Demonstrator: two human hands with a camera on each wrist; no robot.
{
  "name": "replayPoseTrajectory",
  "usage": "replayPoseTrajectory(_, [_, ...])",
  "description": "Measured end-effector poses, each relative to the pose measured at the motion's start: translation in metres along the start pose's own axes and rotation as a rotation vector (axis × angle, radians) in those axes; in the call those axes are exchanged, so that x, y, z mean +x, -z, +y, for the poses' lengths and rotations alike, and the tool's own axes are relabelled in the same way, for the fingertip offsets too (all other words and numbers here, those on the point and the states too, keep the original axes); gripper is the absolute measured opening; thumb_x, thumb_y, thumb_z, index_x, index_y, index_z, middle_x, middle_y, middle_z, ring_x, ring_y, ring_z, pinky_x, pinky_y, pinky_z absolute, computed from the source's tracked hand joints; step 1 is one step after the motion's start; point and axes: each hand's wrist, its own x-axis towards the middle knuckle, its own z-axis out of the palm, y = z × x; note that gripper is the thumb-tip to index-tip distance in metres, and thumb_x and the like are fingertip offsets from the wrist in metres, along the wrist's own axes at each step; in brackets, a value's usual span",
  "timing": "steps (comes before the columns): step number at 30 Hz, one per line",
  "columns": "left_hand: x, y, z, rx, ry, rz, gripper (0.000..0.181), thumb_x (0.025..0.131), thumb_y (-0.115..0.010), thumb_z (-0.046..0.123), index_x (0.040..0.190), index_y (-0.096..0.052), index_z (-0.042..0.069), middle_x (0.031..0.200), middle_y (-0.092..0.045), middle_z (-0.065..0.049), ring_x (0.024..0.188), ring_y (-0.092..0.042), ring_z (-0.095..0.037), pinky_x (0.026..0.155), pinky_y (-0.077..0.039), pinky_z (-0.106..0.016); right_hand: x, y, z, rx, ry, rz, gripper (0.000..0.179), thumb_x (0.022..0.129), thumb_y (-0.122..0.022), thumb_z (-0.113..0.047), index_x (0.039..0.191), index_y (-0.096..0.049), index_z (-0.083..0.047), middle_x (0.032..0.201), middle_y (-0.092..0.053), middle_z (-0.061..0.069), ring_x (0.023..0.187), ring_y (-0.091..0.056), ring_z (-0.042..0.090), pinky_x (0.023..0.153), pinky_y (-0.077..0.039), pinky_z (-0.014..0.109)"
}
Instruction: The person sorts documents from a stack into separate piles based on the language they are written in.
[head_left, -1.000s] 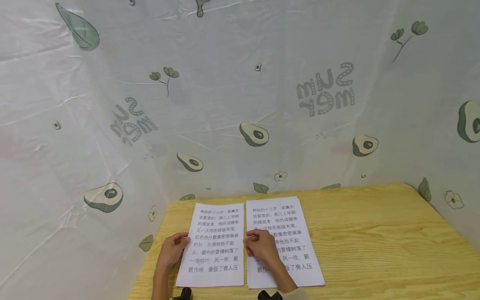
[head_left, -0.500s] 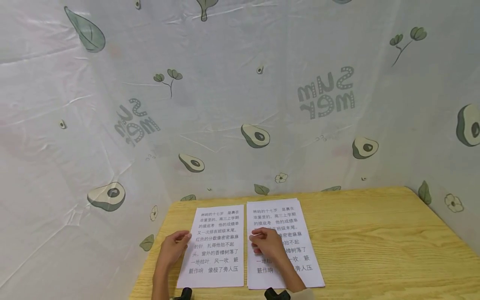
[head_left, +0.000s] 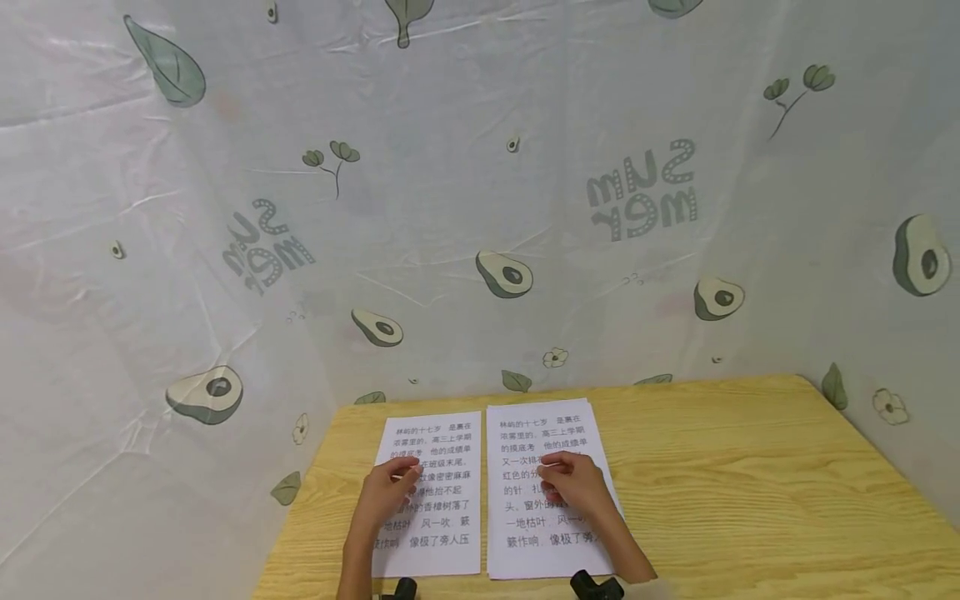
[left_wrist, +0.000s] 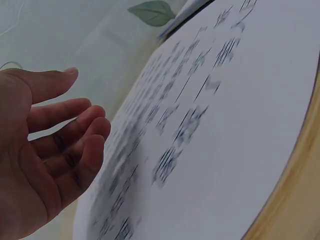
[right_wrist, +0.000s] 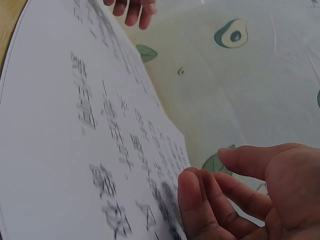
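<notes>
Two white paper stacks printed with large Chinese characters lie side by side, the left paper stack and the right paper stack. Over the left stack's left half hovers my left hand, covering some lines of print. In the left wrist view its fingers bend loosely, thumb apart, holding nothing. My right hand is above the right stack's right half and hides part of the text. In the right wrist view, that hand's thumb stands apart from its loosely bent fingers, with nothing between them.
The wood-grain table extends to the right of the papers. Behind and to the left hangs a pale curtain printed with avocados, leaves and lettering. Black wrist devices show at the bottom edge.
My left hand has shifted right from the left stack's outer edge to over its text. My right hand has moved right from the gap between the stacks across the right stack.
</notes>
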Motion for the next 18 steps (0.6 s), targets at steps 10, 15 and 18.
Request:
replayPoseTrajectory(10, [0.005,-0.045,0.019,-0.061,-0.043,-0.061,0.037,0.104,-0.072,0.028,0.130,-0.074,0.002,0.102,-0.073,-0.011,0.079,-0.068,-0.017,0.064,-0.059,-0.025,-0.003,0.035,0.005,-0.005,-0.025,0.047,0.030,0.099,-0.074,-0.012,0.122,-0.073,0.006,0.095,-0.074,0.015,0.074,-0.073,0.017,0.062,-0.062,0.027])
replayPoseTrajectory(15, [0.005,-0.065,0.029,-0.098,-0.040,-0.088,0.038,0.103,-0.073,0.029,0.129,-0.074,0.002,0.101,-0.074,-0.011,0.078,-0.068,-0.016,0.064,-0.059,-0.025,-0.006,0.050,0.004,-0.023,-0.032,0.048,0.032,0.100,-0.073,-0.012,0.125,-0.072,0.008,0.098,-0.074,0.016,0.077,-0.073,0.017,0.065,-0.063,0.027])
replayPoseTrajectory(18, [0.004,-0.075,0.035,-0.121,-0.039,-0.099,0.036,0.103,-0.072,0.027,0.128,-0.075,0.002,0.100,-0.073,-0.010,0.078,-0.068,-0.016,0.065,-0.059,-0.026,-0.007,0.058,0.005,-0.018,-0.036,0.049,0.032,0.101,-0.073,-0.011,0.126,-0.071,0.009,0.098,-0.074,0.017,0.077,-0.073,0.018,0.065,-0.063,0.027])
